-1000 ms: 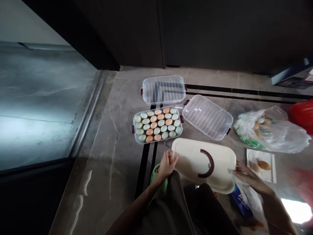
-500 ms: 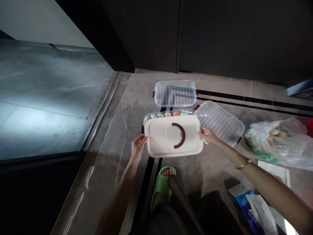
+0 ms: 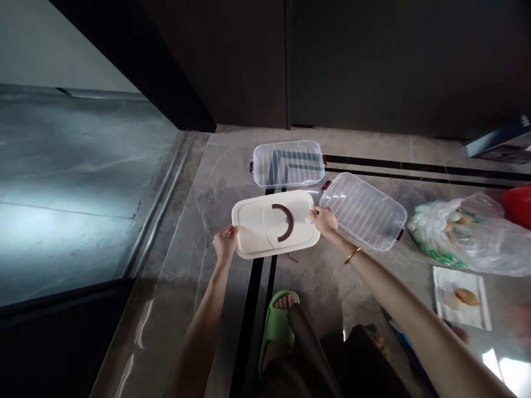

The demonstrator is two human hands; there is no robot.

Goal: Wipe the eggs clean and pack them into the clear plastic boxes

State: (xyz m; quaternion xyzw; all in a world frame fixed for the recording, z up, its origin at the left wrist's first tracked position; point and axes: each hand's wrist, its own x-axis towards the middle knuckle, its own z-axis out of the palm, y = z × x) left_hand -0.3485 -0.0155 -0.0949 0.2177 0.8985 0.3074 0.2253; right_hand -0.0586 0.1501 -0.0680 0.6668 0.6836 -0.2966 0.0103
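Note:
A cream plastic lid (image 3: 251,225) with a curved dark brown handle (image 3: 289,224) lies between my hands, tilted slightly up to the right. My left hand (image 3: 225,242) pinches its left end, while my right hand (image 3: 324,220) grips the right end. The egg box under the lid is hidden from view. Just beyond stands a clear ribbed plastic box (image 3: 288,164) with brown side clips. A second clear ribbed box (image 3: 365,213) sits at an angle to the right, close to my right hand.
On the right is a plastic bag (image 3: 473,235) holding several eggs, with a red item (image 3: 518,205) behind it. A white tray (image 3: 460,315) with a brownish piece on it lies nearer me. Dark cabinet doors (image 3: 394,66) border the floor; my green slipper (image 3: 277,326) is below.
The lid has turned slightly, its right end rising. The row of eggs that showed behind it is now covered. Both hands keep hold, and the whole view has shifted.

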